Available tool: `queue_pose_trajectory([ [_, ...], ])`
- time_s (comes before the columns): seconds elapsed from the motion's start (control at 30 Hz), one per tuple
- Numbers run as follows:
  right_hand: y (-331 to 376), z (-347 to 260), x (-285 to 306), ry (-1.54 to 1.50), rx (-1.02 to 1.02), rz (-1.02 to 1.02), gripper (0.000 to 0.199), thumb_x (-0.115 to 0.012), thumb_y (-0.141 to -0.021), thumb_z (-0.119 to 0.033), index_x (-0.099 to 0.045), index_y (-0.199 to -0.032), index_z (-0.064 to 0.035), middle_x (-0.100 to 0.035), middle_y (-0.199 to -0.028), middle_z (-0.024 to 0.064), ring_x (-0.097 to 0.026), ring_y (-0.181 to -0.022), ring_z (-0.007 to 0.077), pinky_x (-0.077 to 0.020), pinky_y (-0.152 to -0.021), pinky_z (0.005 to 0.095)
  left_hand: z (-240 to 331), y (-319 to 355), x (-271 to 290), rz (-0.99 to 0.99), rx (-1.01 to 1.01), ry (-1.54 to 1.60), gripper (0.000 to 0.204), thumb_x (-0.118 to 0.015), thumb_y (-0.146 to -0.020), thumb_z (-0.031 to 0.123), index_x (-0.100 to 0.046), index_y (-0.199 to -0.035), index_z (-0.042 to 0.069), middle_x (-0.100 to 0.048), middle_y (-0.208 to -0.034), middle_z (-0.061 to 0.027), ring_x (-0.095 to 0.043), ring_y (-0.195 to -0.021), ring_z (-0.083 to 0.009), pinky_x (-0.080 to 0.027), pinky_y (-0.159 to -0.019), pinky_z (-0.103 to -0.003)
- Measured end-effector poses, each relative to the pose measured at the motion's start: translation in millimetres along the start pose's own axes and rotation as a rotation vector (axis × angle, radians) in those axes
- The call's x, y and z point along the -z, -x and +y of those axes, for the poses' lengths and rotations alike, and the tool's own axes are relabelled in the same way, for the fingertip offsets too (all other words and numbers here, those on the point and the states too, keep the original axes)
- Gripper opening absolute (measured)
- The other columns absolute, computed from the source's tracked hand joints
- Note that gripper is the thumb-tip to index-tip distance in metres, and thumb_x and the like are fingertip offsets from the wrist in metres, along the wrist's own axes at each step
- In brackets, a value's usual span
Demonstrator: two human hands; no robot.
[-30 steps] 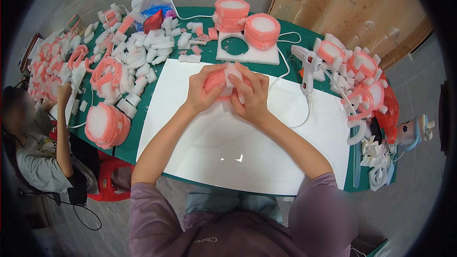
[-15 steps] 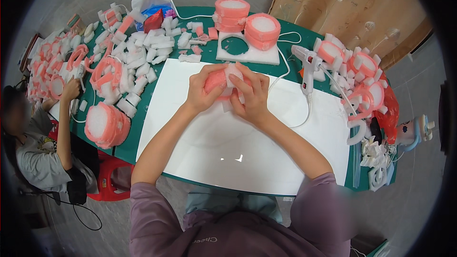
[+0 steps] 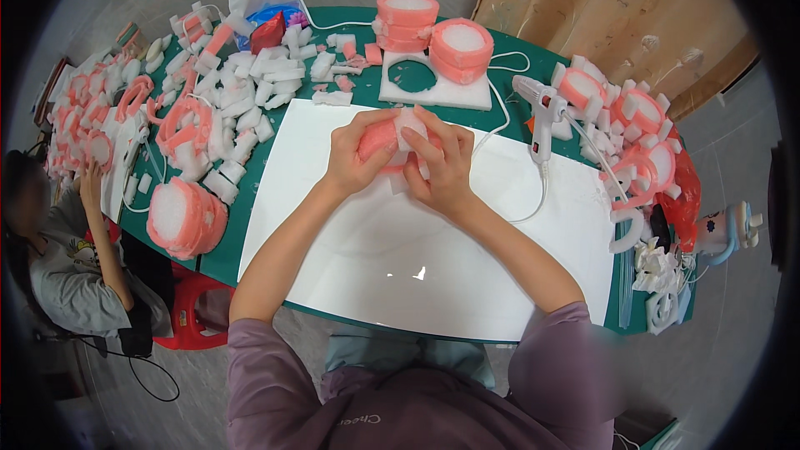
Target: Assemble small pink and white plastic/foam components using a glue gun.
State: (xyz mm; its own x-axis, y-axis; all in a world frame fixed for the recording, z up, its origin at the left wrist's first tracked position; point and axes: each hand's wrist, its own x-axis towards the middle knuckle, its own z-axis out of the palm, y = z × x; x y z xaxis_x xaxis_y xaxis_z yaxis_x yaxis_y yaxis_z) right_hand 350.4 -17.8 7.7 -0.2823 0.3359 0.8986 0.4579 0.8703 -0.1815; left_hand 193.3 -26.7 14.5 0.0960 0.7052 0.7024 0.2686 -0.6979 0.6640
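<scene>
White board at lower centre covers the green table. Above it, at frame centre, left hand and right hand, fingers curled closed around one pink-and-white foam piece. Right of them: white glue gun. Upper centre: stacked pink foam rings. Upper left: loose white foam offcuts.

Both forearms reach forward, left hand and right hand cupped together
</scene>
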Motion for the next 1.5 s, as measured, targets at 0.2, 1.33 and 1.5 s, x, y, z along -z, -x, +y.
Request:
queue_pose_trajectory([
  [0.2, 0.9, 0.4, -1.1, -0.006, 0.003, 0.007, 0.054, -0.054, -0.058, 0.0, -0.052, -0.109, -0.0158, -0.045, -0.122, 0.008, -0.042, -0.089, 0.0232, -0.0323, -0.077, 0.0322, 0.1, 0.1, -0.1, -0.002, -0.001, 0.006, 0.037, -0.059, -0.073, 0.01, -0.051, -0.107, 0.002, -0.061, -0.096, -0.0151, -0.062, -0.082, -0.0246, -0.048, -0.072, -0.03],
  [1.33, 0.3, -0.1, -0.5, -0.011, -0.001, 0.01, 0.053, -0.054, -0.058, 0.001, -0.052, -0.109, -0.0149, -0.044, -0.122, 0.0079, -0.041, -0.089, 0.0235, -0.0318, -0.078, 0.0325, 1.9, -0.2, -0.1, -0.01, 0.005, 0.005, 0.037, -0.058, -0.074, 0.011, -0.05, -0.109, 0.002, -0.061, -0.096, -0.0153, -0.062, -0.082, -0.0242, -0.048, -0.072, -0.03],
  [1.5, -0.2, -0.2, -0.4, -0.004, 0.003, 0.007, 0.054, -0.054, -0.058, 0.001, -0.052, -0.109, -0.0149, -0.044, -0.122, 0.0079, -0.041, -0.089, 0.0234, -0.032, -0.078, 0.0326, 1.6, -1.1, -0.1, -0.006, -0.009, -0.004, 0.037, -0.058, -0.074, 0.011, -0.05, -0.109, 0.002, -0.061, -0.096, -0.0153, -0.062, -0.082, -0.0241, -0.048, -0.072, -0.03],
])
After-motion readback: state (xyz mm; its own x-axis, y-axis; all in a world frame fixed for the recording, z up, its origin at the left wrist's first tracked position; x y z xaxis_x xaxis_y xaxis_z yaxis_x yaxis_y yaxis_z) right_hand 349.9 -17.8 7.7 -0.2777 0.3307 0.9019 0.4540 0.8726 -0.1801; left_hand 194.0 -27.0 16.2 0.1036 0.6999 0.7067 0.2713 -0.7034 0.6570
